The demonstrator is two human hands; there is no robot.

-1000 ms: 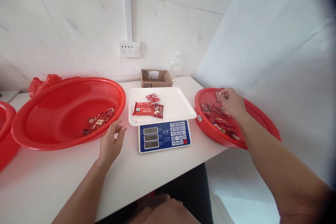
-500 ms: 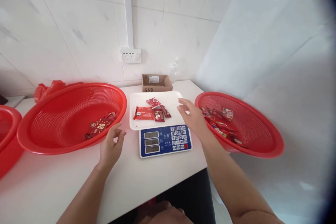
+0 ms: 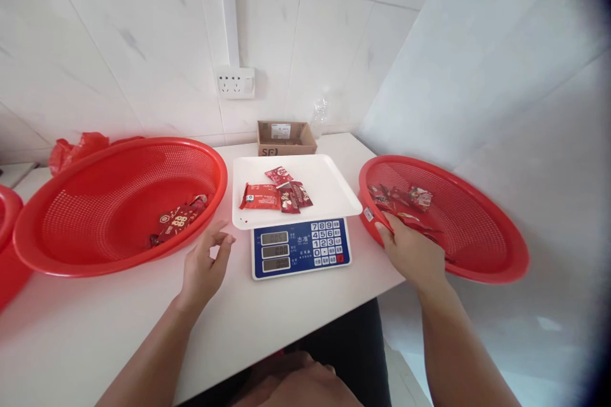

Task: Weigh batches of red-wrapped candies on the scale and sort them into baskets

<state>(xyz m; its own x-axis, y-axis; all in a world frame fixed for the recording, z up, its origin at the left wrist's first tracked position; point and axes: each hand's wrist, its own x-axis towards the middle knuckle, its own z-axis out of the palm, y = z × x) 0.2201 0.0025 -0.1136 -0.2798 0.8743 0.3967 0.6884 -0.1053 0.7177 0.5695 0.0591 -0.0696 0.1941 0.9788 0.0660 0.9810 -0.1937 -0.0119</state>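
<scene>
My right hand is at the near rim of the right red basket. Its thumb lies outside the rim and its fingers reach over it, their tips hidden. Several small red snack packets lie in that basket. My left hand hovers empty between the left red basket and the digital scale, fingers loosely bent and apart. On the scale's white tray rest a larger red packet and several small dark red packets.
Dark red packets sit in the left basket, and another red basket is cut off at the left edge. Behind the tray stand an open cardboard box and a clear plastic bottle, near the tiled wall.
My right hand has moved from beside the tray, rightward and down, to the rim of the right basket. My left hand stays about where it was. The view has tilted slightly down.
</scene>
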